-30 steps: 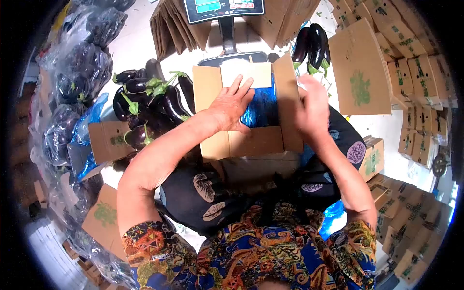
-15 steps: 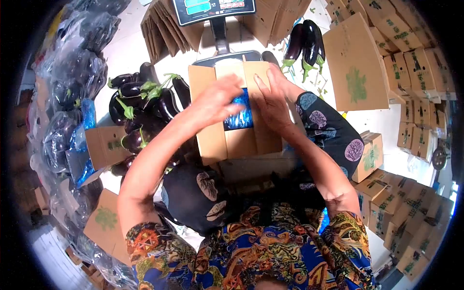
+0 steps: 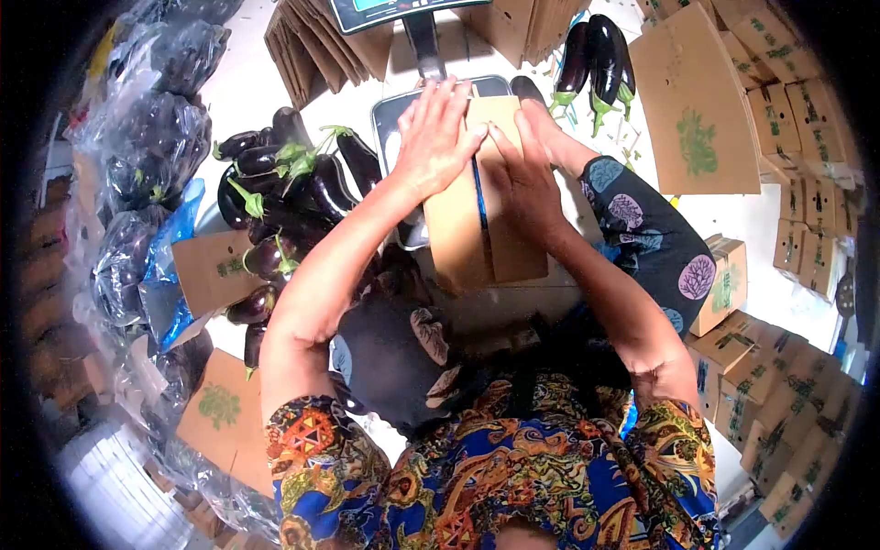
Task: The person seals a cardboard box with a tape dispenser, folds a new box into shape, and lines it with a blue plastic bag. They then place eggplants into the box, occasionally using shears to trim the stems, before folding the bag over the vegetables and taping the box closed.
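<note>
A cardboard box (image 3: 458, 240) stands before me, its two long top flaps folded nearly together. Blue plastic (image 3: 481, 203) shows in the narrow gap between them. My left hand (image 3: 434, 137) lies on the left flap near the far end, fingers stretched out. On the right flap rests my right hand (image 3: 526, 183), its fingers spread and pointing away from me. Just beyond the box is the metal platform of a scale (image 3: 389, 117), partly hidden by the box and my left hand.
Loose eggplants (image 3: 332, 188) lie left of the box, more (image 3: 605, 69) at the upper right. Bagged eggplants (image 3: 151, 137) line the far left. Flattened cardboard (image 3: 316, 46) stands behind. Stacked boxes (image 3: 779, 385) fill the right side, and an open carton (image 3: 206, 266) sits left.
The long flaps have been folded inward, narrowing the blue opening to a slit. My left hand has gone from above the opening to lying flat on the left flap.
</note>
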{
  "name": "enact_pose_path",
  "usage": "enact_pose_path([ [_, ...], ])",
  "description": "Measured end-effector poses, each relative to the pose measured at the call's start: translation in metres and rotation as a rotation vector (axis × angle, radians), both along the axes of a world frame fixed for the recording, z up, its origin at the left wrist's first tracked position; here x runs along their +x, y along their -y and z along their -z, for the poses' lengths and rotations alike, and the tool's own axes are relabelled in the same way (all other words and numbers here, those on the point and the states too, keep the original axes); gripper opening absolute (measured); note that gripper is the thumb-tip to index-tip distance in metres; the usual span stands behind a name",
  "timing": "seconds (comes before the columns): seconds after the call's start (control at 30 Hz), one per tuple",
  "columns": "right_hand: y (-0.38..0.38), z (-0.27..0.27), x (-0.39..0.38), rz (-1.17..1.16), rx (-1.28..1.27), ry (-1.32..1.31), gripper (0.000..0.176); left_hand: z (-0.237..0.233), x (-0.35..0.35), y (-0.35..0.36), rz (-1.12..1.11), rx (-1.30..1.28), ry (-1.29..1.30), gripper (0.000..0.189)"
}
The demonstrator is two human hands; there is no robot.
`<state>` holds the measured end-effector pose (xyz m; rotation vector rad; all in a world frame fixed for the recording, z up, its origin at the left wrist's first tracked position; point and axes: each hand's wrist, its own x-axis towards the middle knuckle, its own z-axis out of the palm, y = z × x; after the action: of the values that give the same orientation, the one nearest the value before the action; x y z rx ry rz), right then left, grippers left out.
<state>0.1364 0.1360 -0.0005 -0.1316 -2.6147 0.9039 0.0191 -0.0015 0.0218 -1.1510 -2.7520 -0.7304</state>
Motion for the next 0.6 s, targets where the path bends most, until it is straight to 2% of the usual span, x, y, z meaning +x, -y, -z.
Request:
enact_pose_path([
  [0.1, -0.001, 0.01, 0.0, 0.024, 0.137, -0.065, 0.038, 0.012, 0.005, -0.007, 0.034, -0.113, -0.226, 0.056],
  [0.13, -0.006, 0.006, -0.001, -0.012, 0.219, -0.078, 0.033, 0.013, 0.003, -0.009, 0.028, -0.117, -0.239, 0.055],
  [0.23, -0.007, -0.007, 0.005, -0.031, 0.23, 0.056, 0.022, 0.016, 0.005, -0.008, 0.041, -0.131, -0.262, 0.052],
  [0.33, -0.01, 0.0, -0.003, -0.076, 0.281, 0.01, 0.024, 0.015, 0.005, -0.006, 0.026, -0.14, -0.313, 0.055],
  [0.4, -0.018, 0.011, 0.0, -0.169, 0.462, -0.006, 0.026, 0.015, 0.005, -0.007, 0.044, -0.124, -0.304, 0.057],
  [0.5, -0.031, 0.014, -0.007, -0.315, 0.594, 0.038, 0.027, 0.01, 0.006, -0.008, 0.066, -0.131, -0.234, 0.06],
  [0.6, -0.074, 0.02, -0.029, -0.381, 0.224, -0.035, 0.031, 0.013, 0.002, -0.014, 0.046, -0.149, -0.271, 0.06],
])
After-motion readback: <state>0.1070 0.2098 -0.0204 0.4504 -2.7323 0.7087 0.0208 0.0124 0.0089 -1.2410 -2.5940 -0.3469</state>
